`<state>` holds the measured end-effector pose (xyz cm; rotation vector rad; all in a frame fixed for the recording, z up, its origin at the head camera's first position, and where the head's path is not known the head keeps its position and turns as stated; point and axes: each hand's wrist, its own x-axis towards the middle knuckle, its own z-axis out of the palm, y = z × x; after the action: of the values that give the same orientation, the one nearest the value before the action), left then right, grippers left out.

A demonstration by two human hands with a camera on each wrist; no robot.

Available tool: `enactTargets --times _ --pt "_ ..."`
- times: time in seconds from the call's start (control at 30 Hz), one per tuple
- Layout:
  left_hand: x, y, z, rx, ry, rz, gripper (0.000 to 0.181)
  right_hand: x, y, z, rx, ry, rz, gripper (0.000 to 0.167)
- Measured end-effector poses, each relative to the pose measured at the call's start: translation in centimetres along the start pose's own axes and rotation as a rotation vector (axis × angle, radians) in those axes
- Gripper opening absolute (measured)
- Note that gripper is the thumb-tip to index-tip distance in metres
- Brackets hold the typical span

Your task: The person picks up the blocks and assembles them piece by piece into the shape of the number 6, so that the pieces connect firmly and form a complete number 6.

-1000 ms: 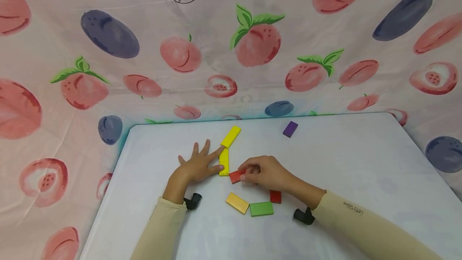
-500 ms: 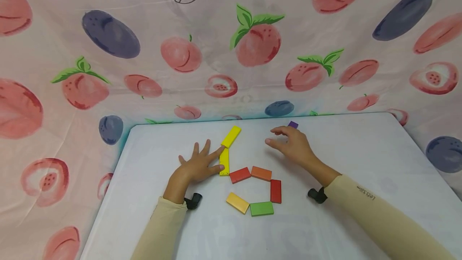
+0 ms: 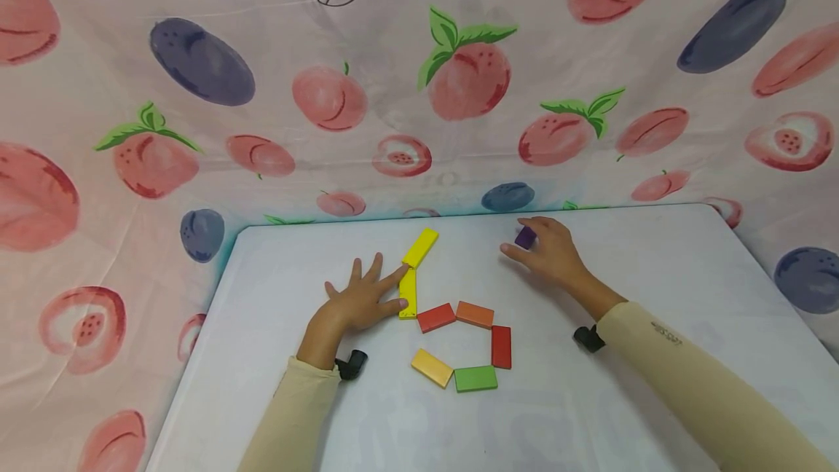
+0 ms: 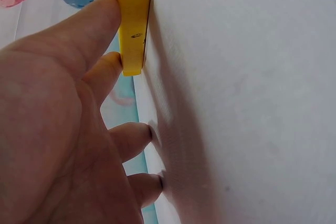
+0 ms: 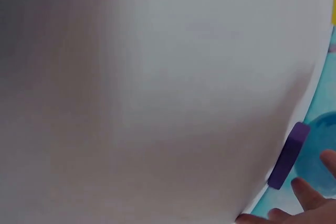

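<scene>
My left hand point(image 3: 354, 303) lies with fingers spread on the white tabletop. Its thumb and index finger touch the near yellow block point(image 3: 408, 286), and the left wrist view has both against that block's side point(image 4: 134, 30). A second yellow block point(image 3: 421, 247) meets its far end at an angle. Toward the back, my right hand point(image 3: 556, 253) reaches around a purple block point(image 3: 526, 237), thumb and fingers apart on either side. In the right wrist view, a gap shows between the fingertips point(image 5: 304, 192) and the purple block point(image 5: 289, 156).
A red block point(image 3: 435, 318), an orange block point(image 3: 475, 315), a second red block point(image 3: 501, 347), a green block point(image 3: 475, 379) and a golden block point(image 3: 432, 368) form a curved row on the white table point(image 3: 655, 297). A fruit-print cloth point(image 3: 459, 159) hangs behind.
My right hand has let go of the red block in the row and moved back and right to the purple block. The left hand stays in place.
</scene>
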<state>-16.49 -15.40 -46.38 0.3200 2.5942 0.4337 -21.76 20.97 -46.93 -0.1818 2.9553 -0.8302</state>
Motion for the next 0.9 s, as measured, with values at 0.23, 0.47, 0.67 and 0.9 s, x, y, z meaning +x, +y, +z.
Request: enactTargets --times 0.23,0.47,0.67,0.9 --pt "-0.1 0.0 0.0 0.0 -0.003 -0.007 0.071 0.7 0.9 -0.2 -0.038 -0.027 0.008 0.083" --pt "-0.2 0.1 -0.2 -0.001 -0.006 -0.008 0.071 1.0 1.4 -0.4 -0.052 -0.096 0.042 0.09" --pt "-0.2 0.2 -0.3 -0.005 -0.001 -0.006 0.07 0.7 1.7 -0.3 -0.041 -0.12 0.073 0.082" --pt "-0.1 0.0 -0.1 -0.001 0.0 0.0 0.07 0.5 1.8 -0.4 -0.057 -0.096 0.058 0.062"
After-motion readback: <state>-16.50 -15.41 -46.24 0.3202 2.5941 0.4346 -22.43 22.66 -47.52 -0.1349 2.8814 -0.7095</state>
